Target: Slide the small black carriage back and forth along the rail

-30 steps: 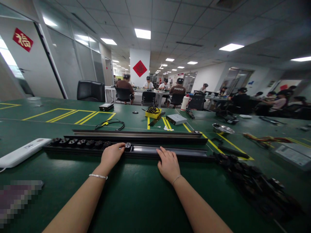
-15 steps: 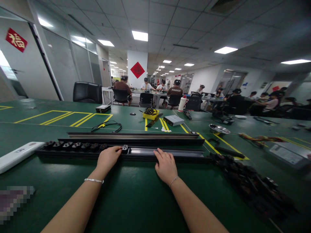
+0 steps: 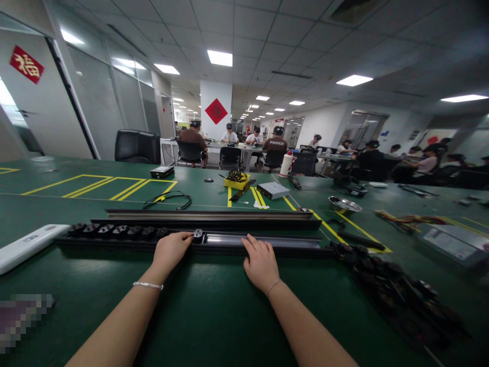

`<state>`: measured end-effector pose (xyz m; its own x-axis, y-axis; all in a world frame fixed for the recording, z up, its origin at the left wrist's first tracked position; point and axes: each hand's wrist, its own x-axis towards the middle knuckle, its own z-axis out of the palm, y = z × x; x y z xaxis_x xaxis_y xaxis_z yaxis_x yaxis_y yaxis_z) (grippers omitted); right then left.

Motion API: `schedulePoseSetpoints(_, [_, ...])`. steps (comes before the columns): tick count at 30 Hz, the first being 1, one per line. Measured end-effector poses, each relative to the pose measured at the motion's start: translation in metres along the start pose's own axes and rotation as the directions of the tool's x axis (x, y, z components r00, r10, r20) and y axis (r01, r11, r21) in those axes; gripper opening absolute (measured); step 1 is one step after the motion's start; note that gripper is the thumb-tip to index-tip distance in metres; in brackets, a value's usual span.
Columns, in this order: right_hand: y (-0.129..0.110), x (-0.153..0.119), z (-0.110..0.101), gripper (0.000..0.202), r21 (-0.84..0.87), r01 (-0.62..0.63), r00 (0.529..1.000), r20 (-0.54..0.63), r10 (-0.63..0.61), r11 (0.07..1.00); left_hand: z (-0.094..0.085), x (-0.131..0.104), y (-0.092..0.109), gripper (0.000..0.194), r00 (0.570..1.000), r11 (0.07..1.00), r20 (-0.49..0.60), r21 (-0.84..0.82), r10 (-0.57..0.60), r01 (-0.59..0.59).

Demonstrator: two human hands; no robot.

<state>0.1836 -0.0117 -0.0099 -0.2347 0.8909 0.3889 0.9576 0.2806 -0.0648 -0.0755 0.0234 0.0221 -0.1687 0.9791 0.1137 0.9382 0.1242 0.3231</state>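
Observation:
A long black channel [image 3: 263,250] lies across the table before me, with a row of black socket modules [image 3: 119,230] in its left half and a smooth bare inner strip to the right. My left hand [image 3: 170,251] is closed at the middle of the channel. Its fingertips press against the rightmost socket module [image 3: 197,235], and its lower fingers are hidden. My right hand [image 3: 262,260] lies over the channel's near edge, fingers stretched out on the bare strip, holding nothing. Right behind are a second black rail [image 3: 206,223] and a thinner rail [image 3: 206,214].
A white long case [image 3: 32,244] lies left of the channel. At right is a dark heap of socket modules [image 3: 397,290]. Farther back are a yellow box with cables [image 3: 236,181], a grey box [image 3: 272,190], a metal bowl [image 3: 345,204] and a power supply [image 3: 454,242].
The rightmost socket module and my left fingertips have shifted very slightly to the right along the channel. My right hand has stayed in place.

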Motion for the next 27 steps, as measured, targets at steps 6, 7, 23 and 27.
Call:
schedulePoseSetpoints(6, [-0.0001, 0.0, -0.0002, 0.051, -0.005, 0.006, 1.0, 0.002, -0.006, 1.0, 0.0002, 0.0006, -0.0006, 0.036, 1.0, 1.0, 0.018, 0.004, 0.003, -0.003])
schedulePoseSetpoints(7, [-0.0001, -0.0002, -0.0003, 0.051, -0.005, 0.007, 1.0, 0.0, -0.007, 1.0, 0.0, 0.0006, -0.0002, 0.036, 1.0, 1.0, 0.021, 0.006, 0.003, -0.003])
schedulePoseSetpoints(23, [0.0002, 0.0, 0.0013, 0.05, 0.016, 0.011, 1.0, -0.018, -0.01, 1.0, -0.0024, -0.0054, 0.0062, 0.039, 1.0, 0.999, 0.028, 0.041, 0.009, -0.01])
schedulePoseSetpoints(27, [0.0003, 0.0002, 0.0017, 0.051, 0.005, 0.008, 1.0, -0.005, -0.008, 1.0, -0.003, -0.0065, 0.0083, 0.038, 1.0, 0.997, 0.02, 0.073, 0.021, -0.023])
